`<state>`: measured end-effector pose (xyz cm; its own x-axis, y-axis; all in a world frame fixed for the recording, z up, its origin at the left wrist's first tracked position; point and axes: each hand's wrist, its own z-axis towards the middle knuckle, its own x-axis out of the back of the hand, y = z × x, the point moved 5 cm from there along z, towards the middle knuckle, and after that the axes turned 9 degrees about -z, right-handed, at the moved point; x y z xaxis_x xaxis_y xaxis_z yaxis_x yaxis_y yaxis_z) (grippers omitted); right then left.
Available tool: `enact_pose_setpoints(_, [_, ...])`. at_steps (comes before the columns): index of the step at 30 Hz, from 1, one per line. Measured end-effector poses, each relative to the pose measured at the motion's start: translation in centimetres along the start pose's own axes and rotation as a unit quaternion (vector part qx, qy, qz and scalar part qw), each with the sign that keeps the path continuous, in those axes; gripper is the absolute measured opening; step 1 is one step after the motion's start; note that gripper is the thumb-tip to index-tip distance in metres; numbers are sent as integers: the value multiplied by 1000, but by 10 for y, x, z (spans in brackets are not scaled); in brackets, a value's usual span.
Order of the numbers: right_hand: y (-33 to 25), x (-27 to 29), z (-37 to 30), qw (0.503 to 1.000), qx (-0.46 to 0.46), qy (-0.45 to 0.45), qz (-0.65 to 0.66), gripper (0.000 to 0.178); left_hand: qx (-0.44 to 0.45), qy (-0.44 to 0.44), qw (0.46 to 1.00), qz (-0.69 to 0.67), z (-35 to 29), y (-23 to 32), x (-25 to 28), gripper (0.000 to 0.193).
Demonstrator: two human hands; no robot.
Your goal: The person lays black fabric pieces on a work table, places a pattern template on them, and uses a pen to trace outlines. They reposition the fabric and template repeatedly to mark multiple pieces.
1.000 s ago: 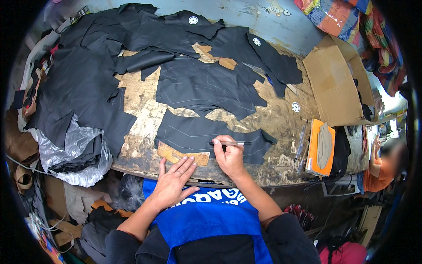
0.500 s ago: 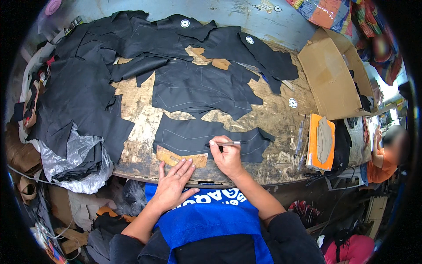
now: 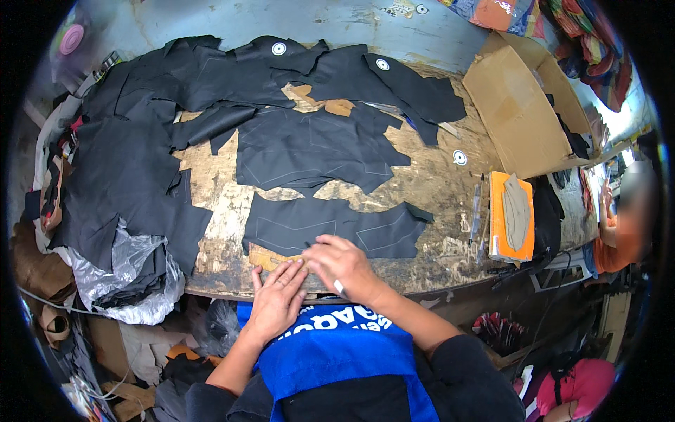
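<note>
A strip of black leather-like material (image 3: 295,218) with pale drawn outlines lies near the table's front edge. Over its lower left edge sits a tan flat template (image 3: 261,257), partly covered by my hands. The fingers of my left hand (image 3: 278,299) lie stretched out on the template, holding nothing. Just to its right, my right hand (image 3: 346,271) is closed around a pen (image 3: 339,287). The pen's dark tip shows by the fingers at the strip's lower edge, and its pale end sticks out below the palm; the middle is hidden.
Larger black pieces (image 3: 126,176) cover the table's left and back. A clear plastic bag (image 3: 158,271) sags over the left front edge. At right are pens (image 3: 477,211), an orange pack (image 3: 499,225) bearing a grey template (image 3: 518,214), and a cardboard box (image 3: 517,112). Another person (image 3: 619,239) is far right.
My right hand, with the pen, has moved left and toward me, off the strip's middle and close to my left hand. It now covers the template's right part. The view has shifted slightly.
</note>
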<state>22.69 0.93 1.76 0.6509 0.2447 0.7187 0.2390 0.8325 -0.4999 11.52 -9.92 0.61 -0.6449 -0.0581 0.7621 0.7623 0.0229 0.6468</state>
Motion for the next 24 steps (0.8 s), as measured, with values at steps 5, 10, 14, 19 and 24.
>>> enact_pose_setpoints(5, [-12, -4, -6, 997, 33, -61, -32, 24, 32, 259, 949, -177, -6, -26, 29, 23])
enact_pose_setpoints(10, [3, 29, -14, 1000, -10, 27, -4, 30, 131, 392, 882, -226, 1, -67, 54, 24])
enact_pose_setpoints(14, [47, 110, -47, 967, -158, 174, -98, 35, 188, 319, 928, 44, 20, -65, 55, 48])
enact_pose_setpoints(19, [102, 220, -115, 840, -335, 400, -146, 25, 218, 294, 927, 80, 36, -57, 46, 66])
enact_pose_setpoints(24, [115, 268, -157, 799, -321, 441, -252, 29, 188, 328, 924, 55, 34, -61, 46, 40])
